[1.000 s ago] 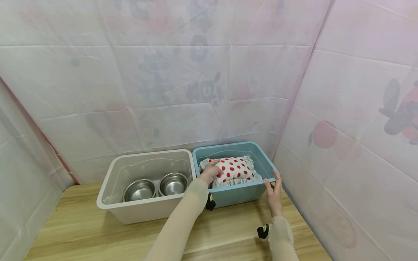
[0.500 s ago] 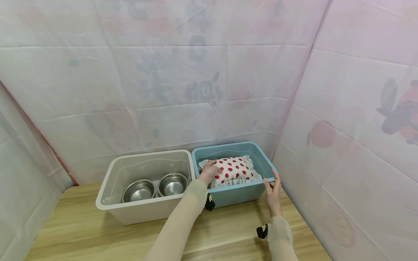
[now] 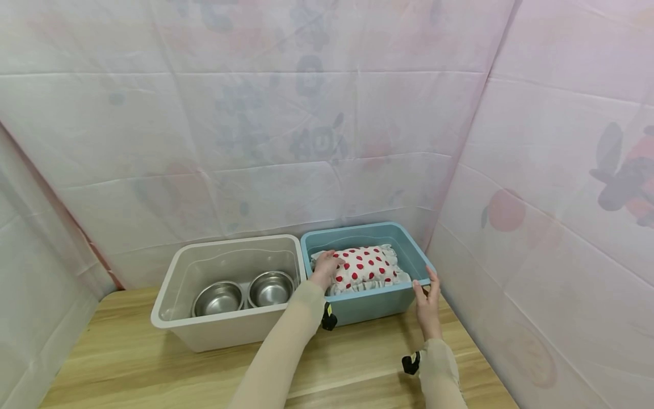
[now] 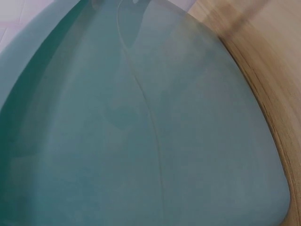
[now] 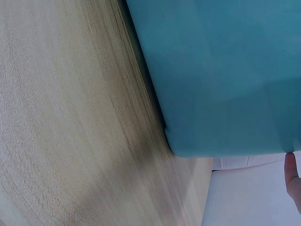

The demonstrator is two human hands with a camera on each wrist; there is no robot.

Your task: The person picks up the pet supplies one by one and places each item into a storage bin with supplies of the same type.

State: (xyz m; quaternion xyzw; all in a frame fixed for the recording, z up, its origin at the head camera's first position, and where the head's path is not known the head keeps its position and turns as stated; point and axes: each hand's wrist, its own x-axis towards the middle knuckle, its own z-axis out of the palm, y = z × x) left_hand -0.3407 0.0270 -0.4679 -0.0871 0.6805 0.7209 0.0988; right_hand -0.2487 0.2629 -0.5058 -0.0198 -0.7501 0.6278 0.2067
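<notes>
A small white cushion with red strawberry-like spots and ruffled edges [image 3: 365, 267] lies inside a blue plastic bin [image 3: 375, 309]. My left hand [image 3: 325, 271] reaches over the bin's front left part, its loose fingers resting on the cushion's left end. At the front right corner my right hand [image 3: 428, 295] holds the rim, thumb at the front and fingers along the right side. In the right wrist view, one fingertip [image 5: 290, 162] meets the edge of the blue wall. The left wrist view is mostly filled by the bin's outer wall [image 4: 188, 132].
Left of the blue bin stands a beige bin [image 3: 230, 330], rims nearly side by side. Two round metal bowls sit in it, a left one [image 3: 218, 299] and a right one [image 3: 272, 289]. Both bins stand on a wooden table [image 3: 128, 369] against printed curtains [image 3: 265, 199].
My left hand's fingers have drawn back slightly to the left across the cushion, uncovering more spots. The right hand, both bins and the bowls have stayed in place.
</notes>
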